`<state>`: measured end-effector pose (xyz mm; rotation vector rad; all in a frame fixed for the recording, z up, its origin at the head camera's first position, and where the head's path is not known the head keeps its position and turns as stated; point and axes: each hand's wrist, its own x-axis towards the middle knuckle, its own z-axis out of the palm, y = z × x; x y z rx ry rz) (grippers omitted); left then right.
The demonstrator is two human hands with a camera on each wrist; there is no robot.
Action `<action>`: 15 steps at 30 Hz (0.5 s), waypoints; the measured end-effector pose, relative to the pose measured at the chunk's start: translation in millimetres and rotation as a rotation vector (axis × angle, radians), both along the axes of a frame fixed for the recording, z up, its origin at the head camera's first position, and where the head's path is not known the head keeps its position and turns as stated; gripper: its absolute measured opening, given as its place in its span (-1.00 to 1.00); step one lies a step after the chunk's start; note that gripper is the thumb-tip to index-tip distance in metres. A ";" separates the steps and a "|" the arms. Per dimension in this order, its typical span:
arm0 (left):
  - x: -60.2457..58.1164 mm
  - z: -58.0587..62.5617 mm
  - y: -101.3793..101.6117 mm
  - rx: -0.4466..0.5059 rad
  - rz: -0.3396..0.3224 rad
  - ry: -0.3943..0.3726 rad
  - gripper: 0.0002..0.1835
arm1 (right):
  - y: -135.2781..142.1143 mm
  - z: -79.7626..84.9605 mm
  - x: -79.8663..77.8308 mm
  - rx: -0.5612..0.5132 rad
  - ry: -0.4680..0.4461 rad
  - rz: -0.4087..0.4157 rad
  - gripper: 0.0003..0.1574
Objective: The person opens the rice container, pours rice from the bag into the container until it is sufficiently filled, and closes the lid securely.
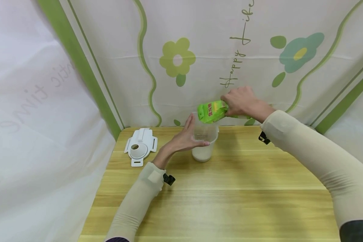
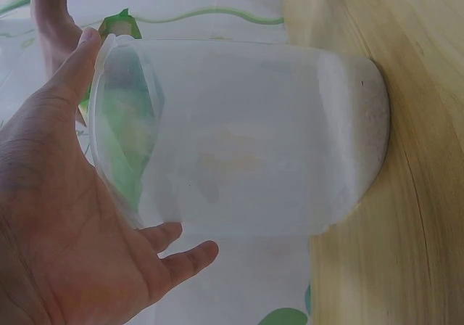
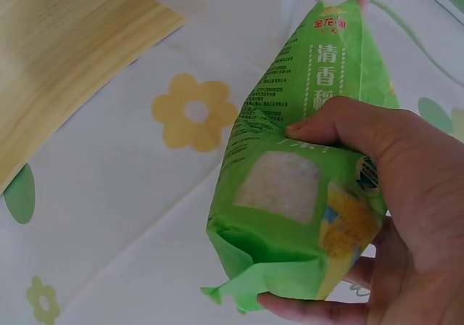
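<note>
A translucent plastic bucket (image 1: pixel 202 153) stands upright on the table near its back edge. Around its rim my left hand (image 1: pixel 184 138) spreads, thumb on the near side and fingers on the far side. White grains (image 2: pixel 355 118) cover the bottom of the bucket. My right hand (image 1: pixel 241 102) grips a green rice bag (image 3: pixel 290 122) around its middle and holds it tilted over the bucket, the bag's narrow end (image 1: pixel 203 112) at the mouth. In the right wrist view the thumb presses into the front of the bag, and white rice shows through its window (image 3: pixel 279 186).
On the left of the wooden table (image 1: pixel 217 201) lies a white plastic piece (image 1: pixel 140 144) with a round raised part and slotted tabs. A white curtain (image 1: pixel 109 40) printed with flowers hangs right behind the back edge, and another white sheet (image 1: pixel 42 134) hangs on the left.
</note>
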<state>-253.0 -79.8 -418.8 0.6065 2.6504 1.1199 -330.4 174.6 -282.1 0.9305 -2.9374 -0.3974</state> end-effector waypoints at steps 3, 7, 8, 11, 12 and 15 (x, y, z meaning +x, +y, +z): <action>0.5 0.0 0.5 0.005 0.002 0.006 0.48 | -0.8 0.0 -0.6 0.013 0.005 0.003 -0.49; 0.8 -0.5 1.7 0.008 0.004 0.009 0.48 | -2.1 0.4 -0.7 0.033 0.012 0.003 -0.43; 0.9 -0.6 1.9 0.007 0.005 0.008 0.48 | -2.5 0.4 -0.7 0.037 0.015 0.003 -0.42; 1.0 -1.3 2.1 0.011 0.005 0.006 0.48 | -3.7 0.4 -0.6 0.043 0.018 0.004 -0.42; 1.1 -1.4 2.0 0.012 0.005 0.003 0.48 | -4.0 0.3 -0.5 0.044 0.020 0.003 -0.42; 1.0 -1.8 1.8 0.015 0.003 0.002 0.48 | -4.5 0.0 -0.3 0.046 0.027 0.005 -0.43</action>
